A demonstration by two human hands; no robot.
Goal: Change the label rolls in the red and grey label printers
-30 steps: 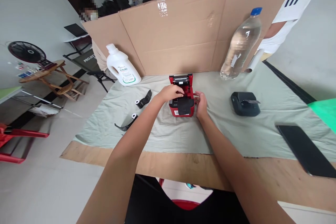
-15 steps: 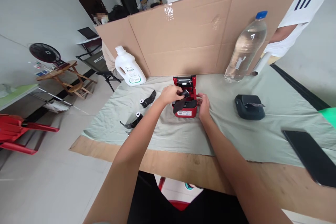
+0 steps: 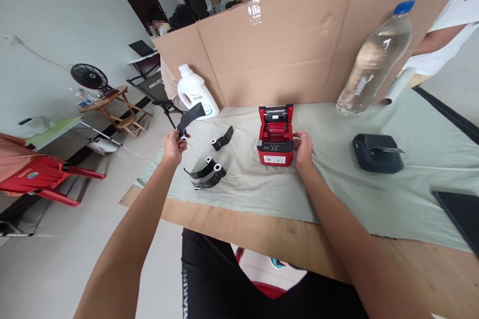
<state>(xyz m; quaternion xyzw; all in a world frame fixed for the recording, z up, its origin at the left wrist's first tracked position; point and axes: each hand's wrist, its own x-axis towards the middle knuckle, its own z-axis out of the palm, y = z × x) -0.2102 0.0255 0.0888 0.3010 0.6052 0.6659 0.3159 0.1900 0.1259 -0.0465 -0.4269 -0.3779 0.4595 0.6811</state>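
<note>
A small red printer (image 3: 276, 138) stands on the grey-green cloth (image 3: 337, 189) with its lid open and its roll bay bare. My right hand (image 3: 304, 149) rests against the printer's right side, fingers curled on it. My left hand (image 3: 174, 145) is raised off the table's left end and pinches a black paper roll (image 3: 189, 118) whose strip trails upward. Three more black rolls lie on the cloth: one (image 3: 221, 139) near the printer and two (image 3: 206, 173) closer to me.
A white detergent jug (image 3: 194, 93) and a clear water bottle (image 3: 374, 60) stand before a cardboard wall (image 3: 284, 45). A black printer (image 3: 377, 152) and a dark phone (image 3: 460, 217) lie to the right. A person in white stands far right; another sits behind the cardboard.
My left hand lifted the black roll out of the red printer and carried it left, beyond the table's left end. The right hand stayed at the printer. My view shifted left.
</note>
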